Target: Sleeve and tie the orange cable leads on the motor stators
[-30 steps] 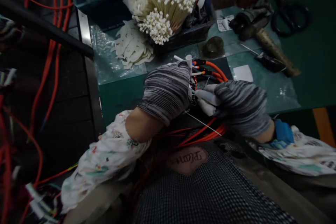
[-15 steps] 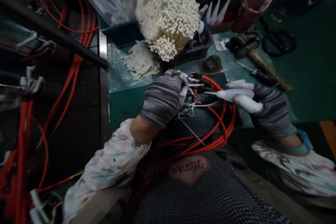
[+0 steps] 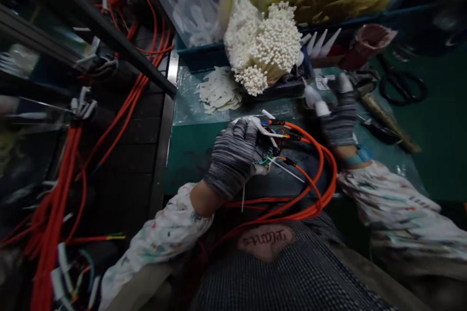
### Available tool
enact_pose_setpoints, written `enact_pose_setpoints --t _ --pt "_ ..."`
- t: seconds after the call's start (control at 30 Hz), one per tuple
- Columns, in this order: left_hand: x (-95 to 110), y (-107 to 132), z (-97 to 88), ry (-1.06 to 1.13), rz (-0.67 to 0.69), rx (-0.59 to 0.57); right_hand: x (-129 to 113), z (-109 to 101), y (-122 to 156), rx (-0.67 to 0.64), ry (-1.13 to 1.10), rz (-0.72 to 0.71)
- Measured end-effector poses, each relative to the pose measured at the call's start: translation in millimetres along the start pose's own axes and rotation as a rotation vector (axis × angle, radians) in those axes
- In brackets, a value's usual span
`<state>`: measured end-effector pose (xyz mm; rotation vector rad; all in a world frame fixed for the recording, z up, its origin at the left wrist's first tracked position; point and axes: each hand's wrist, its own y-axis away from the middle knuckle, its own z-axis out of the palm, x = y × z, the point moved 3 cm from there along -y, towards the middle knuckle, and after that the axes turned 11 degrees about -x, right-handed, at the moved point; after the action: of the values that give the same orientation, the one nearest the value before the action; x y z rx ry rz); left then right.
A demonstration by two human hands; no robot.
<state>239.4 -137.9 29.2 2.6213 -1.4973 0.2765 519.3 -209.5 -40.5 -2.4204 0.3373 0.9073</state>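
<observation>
My left hand point(image 3: 235, 155), in a grey striped glove with white fingertips, is closed around wires with white sleeves point(image 3: 273, 133) above a dark mat. Beside its fingers sits a small green circuit part point(image 3: 269, 156) with thin wires and white sticks. Orange cables point(image 3: 330, 167) loop out of it to the right and back toward my lap. My right hand point(image 3: 339, 114), gloved alike, is spread by the small tray. Its thumb is at the base of a white nozzle bottle point(image 3: 311, 95), while the index finger stands apart from it.
Bundled white-tipped sticks point(image 3: 279, 46) and a pile of pale cut sheets point(image 3: 221, 90) lie at the back. Scissors point(image 3: 403, 80), a hammer point(image 3: 388, 121), a black-handled tool point(image 3: 381, 131) and a red cup point(image 3: 368, 48) are on the right. Orange cables point(image 3: 73, 170) hang by a rack at left.
My right hand has moved up and left, carrying the nozzle bottle from beside the cables to the tray, and its fingers have spread. My left hand stays on the wires. The camera view has shifted.
</observation>
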Motion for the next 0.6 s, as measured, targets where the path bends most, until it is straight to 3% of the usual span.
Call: enact_pose_setpoints --t 0.07,0.1,0.23,0.3,0.37,0.47,0.6 --pt "2 1 1.9 0.004 -0.012 0.009 -27 -22 18 0.159 -0.018 -0.027" --pt "3 2 3.0 0.014 -0.013 0.013 -44 -31 26 0.133 -0.008 -0.037" --pt "3 5 7.1 0.042 -0.012 0.048 -108 -33 54 -0.491 0.017 -0.139" --pt "3 7 8.9 0.022 -0.008 0.071 -123 -21 64 -0.63 0.044 -0.202" --pt "5 9 10.3 -0.004 -0.004 0.094 -125 -5 73 -0.632 0.053 -0.258" --pt "14 11 11.5 -0.026 -0.019 0.121 -117 11 85 -0.519 -0.009 -0.308" --pt "20 11 10.8 -0.035 -0.049 0.07 -113 -3 93 -0.472 -0.153 -0.309"
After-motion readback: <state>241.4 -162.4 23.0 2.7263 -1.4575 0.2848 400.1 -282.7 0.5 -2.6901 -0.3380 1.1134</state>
